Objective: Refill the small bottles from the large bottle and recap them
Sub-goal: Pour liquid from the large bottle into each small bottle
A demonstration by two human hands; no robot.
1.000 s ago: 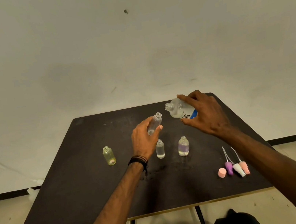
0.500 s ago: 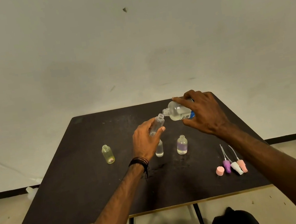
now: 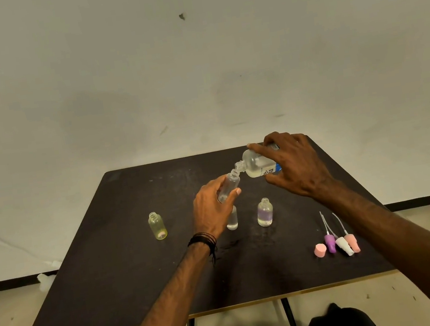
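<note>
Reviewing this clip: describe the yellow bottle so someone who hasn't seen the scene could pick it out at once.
On the dark table, three small open bottles stand in a row near the middle. The yellow bottle is the leftmost, left of the left hand. Only it is yellow-tinted; its neighbours are the clear bottle and the purplish bottle.

The only lettering in view stands on the large clear plastic bottle point(image 3: 257, 164), tilted on its side just right of the frame's centre. Its white-and-blue label point(image 3: 272, 170) carries a few dark characters, seen sideways, that look like "tu" or "th" above a rounded mark; they are cut off by the fingers of the right hand point(image 3: 296, 166) gripping the bottle, so no whole word or brand can be made out. A second strip of label point(image 3: 275, 147) shows near the fingertips at the bottle's upper edge, too small to read.
</note>
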